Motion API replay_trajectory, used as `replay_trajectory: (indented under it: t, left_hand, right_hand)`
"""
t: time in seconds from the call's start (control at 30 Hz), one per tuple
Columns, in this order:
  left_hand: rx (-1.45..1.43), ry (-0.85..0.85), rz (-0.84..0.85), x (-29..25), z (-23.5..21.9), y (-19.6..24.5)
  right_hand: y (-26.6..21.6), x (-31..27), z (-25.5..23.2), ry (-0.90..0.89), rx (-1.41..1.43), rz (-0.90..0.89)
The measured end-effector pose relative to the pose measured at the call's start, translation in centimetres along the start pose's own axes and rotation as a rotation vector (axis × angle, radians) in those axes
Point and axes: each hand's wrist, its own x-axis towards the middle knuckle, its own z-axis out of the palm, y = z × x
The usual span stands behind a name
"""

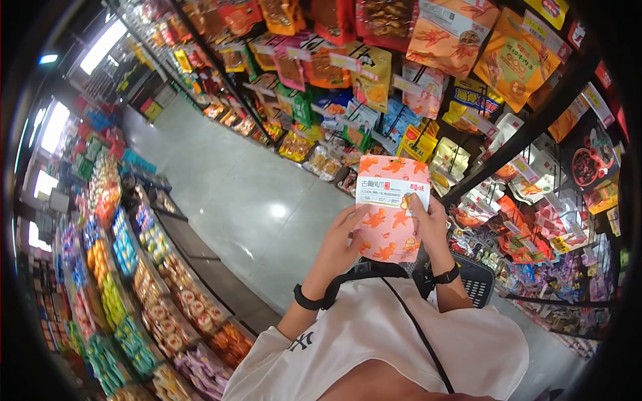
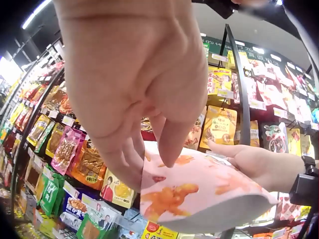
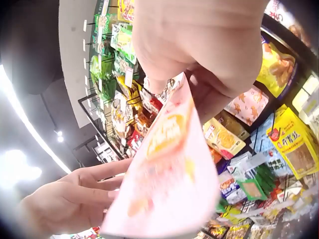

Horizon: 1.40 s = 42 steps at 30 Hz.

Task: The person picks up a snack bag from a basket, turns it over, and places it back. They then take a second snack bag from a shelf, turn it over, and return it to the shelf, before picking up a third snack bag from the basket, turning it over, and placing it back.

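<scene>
A pink snack bag (image 1: 390, 235) with orange chicken-foot prints and a white label band is held upright in front of the chest. My left hand (image 1: 344, 232) grips its left edge. On the opposite edge my right hand (image 1: 433, 226) pinches it, thumb on the front beside the label and fingers hidden behind. The left wrist view shows the bag (image 2: 194, 191) bulging towards its grey bottom, with the left fingers at its side. From the right wrist, the bag (image 3: 167, 164) appears nearly edge-on, and the left hand (image 3: 70, 199) is at its far side.
Hanging racks of packaged snacks (image 1: 371, 73) line the right and front, with black rack posts (image 1: 521, 140) between them. A dark shopping basket (image 1: 478, 284) sits low by the right forearm. Bins of wrapped snacks (image 1: 167, 294) stand to the left across a grey floor aisle (image 1: 227, 194).
</scene>
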Motion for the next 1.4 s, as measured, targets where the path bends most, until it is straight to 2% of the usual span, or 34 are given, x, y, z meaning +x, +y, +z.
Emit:
replay_trajectory:
  t: [0.03, 0.07, 0.1, 0.23, 0.3, 0.37, 0.5, 0.6, 0.7, 0.8, 0.9, 1.0, 1.03, 1.13, 1.4]
  left_hand:
    - [0.018, -0.019, 0.039, 2.3, -0.2, -0.6]
    - [0.033, -0.039, 0.076, 4.3, -0.2, -1.0]
    - [0.030, -0.062, 0.055, 6.0, -0.1, -1.4]
    - [0.033, -0.147, 0.052, 13.4, -0.2, -2.5]
    - [0.030, -0.190, 0.039, 16.6, -0.1, -3.2]
    - [0.011, -0.228, -0.024, 19.2, 0.1, -3.6]
    - [-0.050, -0.276, 0.020, 23.6, -0.2, -5.1]
    - [-0.087, -0.380, -0.002, 26.6, -1.9, -6.5]
    - [-0.032, -0.451, 0.025, 29.3, -3.2, -8.2]
    - [0.022, -0.534, 0.070, 32.2, -4.5, -8.3]
    - [0.057, -0.567, 0.143, 34.2, -5.4, -8.0]
    - [0.039, -0.579, 0.250, 35.7, -5.3, -10.4]
    - [0.015, -0.600, 0.221, 36.1, -5.4, -10.1]
    - [0.044, -0.621, 0.341, 37.4, -5.5, -11.2]
    - [0.019, -0.724, 0.298, 39.2, -5.4, -13.0]
  right_hand:
    - [0.0, 2.0, 0.4, 0.033, 0.010, -0.060]
    - [-0.6, 3.6, -0.2, 0.029, 0.008, -0.009]
    - [-1.1, 5.2, -0.8, 0.026, 0.007, 0.042]
    - [-0.8, 11.5, -2.1, 0.063, 0.050, 0.016]
    - [-0.3, 14.1, -1.8, 0.097, 0.066, -0.058]
    - [-0.3, 15.8, -2.1, 0.100, 0.062, -0.064]
    - [-1.1, 18.1, -2.0, 0.161, -0.015, -0.013]
    - [1.9, 20.4, -2.2, 0.202, -0.064, -0.117]
    - [0.9, 21.6, 0.0, 0.276, 0.068, -0.176]
    - [0.8, 22.8, 1.4, 0.384, 0.024, -0.164]
    - [2.5, 24.2, 2.0, 0.509, 0.054, -0.226]
    - [2.3, 24.6, 2.9, 0.583, 0.005, -0.243]
    - [2.3, 24.7, 3.2, 0.590, 0.018, -0.255]
    - [2.5, 25.2, 3.7, 0.639, 0.016, -0.255]
    - [2.7, 26.1, 4.0, 0.737, -0.114, -0.239]
